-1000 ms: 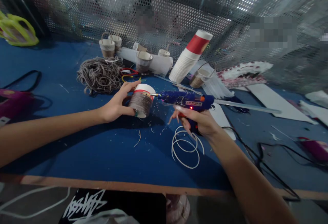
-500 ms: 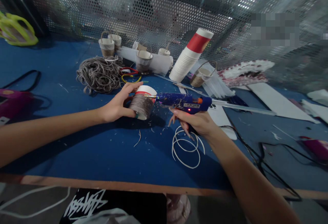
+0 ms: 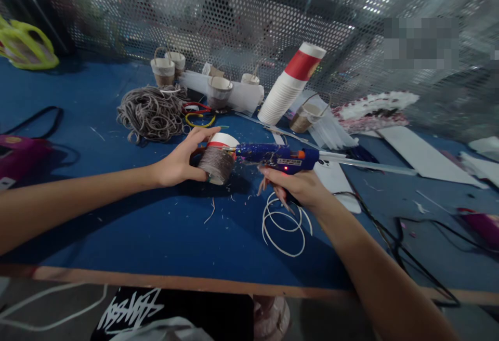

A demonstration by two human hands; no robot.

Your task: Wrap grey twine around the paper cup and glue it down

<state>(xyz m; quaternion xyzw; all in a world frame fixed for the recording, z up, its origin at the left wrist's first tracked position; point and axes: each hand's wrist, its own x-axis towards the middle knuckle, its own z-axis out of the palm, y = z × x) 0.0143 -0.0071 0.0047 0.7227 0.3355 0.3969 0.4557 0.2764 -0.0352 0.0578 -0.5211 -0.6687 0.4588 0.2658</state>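
My left hand [image 3: 185,159] grips a paper cup [image 3: 217,165] lying tilted on its side, its body wound with grey-brown cord and a red and white band left bare. Closed around the handle of a blue glue gun [image 3: 268,155] is my right hand [image 3: 296,187]. The gun's metal nozzle points left and meets the cup near the edge of the wound cord; whether it touches is hard to tell. A red light glows on the gun, and a clear glue stick [image 3: 362,162] sticks out of its back. Below the right hand lies a loose coil of white cord [image 3: 288,252].
Behind the cup sit a heap of grey cord [image 3: 150,115], scissors [image 3: 200,117] and several small cord-wrapped cups with handles [image 3: 219,92]. A leaning stack of paper cups [image 3: 288,86] stands against the mesh panel [image 3: 241,24]. Black cable [image 3: 413,265] runs along the right.
The glue gun's nozzle has shifted slightly left and down along the cup. The cup has tilted a little in my left hand, which keeps its hold.
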